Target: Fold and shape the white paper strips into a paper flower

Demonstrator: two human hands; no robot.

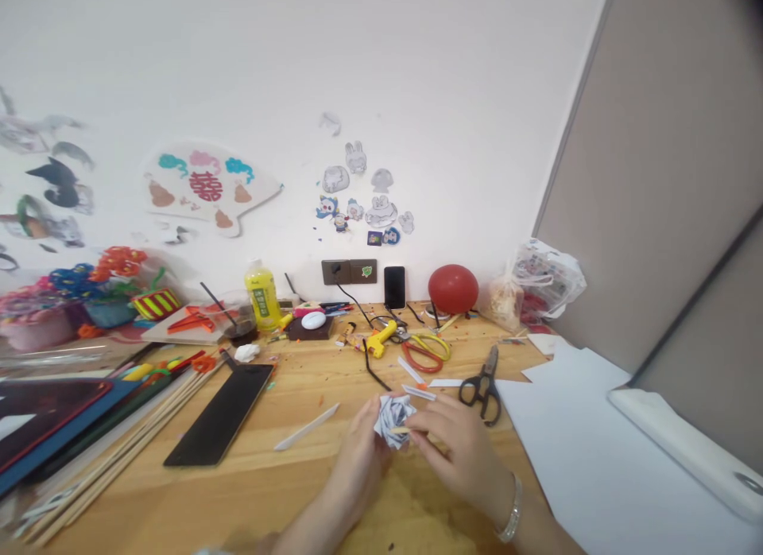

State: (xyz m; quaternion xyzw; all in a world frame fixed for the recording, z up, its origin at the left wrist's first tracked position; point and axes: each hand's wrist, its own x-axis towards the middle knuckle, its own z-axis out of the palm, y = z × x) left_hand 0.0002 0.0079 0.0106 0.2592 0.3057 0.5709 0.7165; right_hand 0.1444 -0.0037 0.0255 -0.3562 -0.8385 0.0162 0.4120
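Observation:
In my left hand (pixel 360 448) is a paper flower (pixel 390 416), a rosette of folded white and grey-blue strips, gripped from its left side. My right hand (pixel 456 444) pinches a small pale wooden stick (pixel 400 430), whose tip lies against the front of the flower. A folded paper strip (pixel 419 392) is just above the right fingers; whether they touch it I cannot tell. Black-handled scissors (pixel 482 386) lie to the right of that hand. Left of my left hand rests another paper strip (pixel 307 427).
A dark tablet (pixel 220 416) and wooden sticks (pixel 137 444) lie on the left. Behind the hands are a yellow glue gun (pixel 381 339), red-and-yellow scissors (pixel 426 352) and a red balloon (pixel 453 289). Large white paper (pixel 596 452) covers the right side. A yellow bottle (pixel 263 294) stands near the wall.

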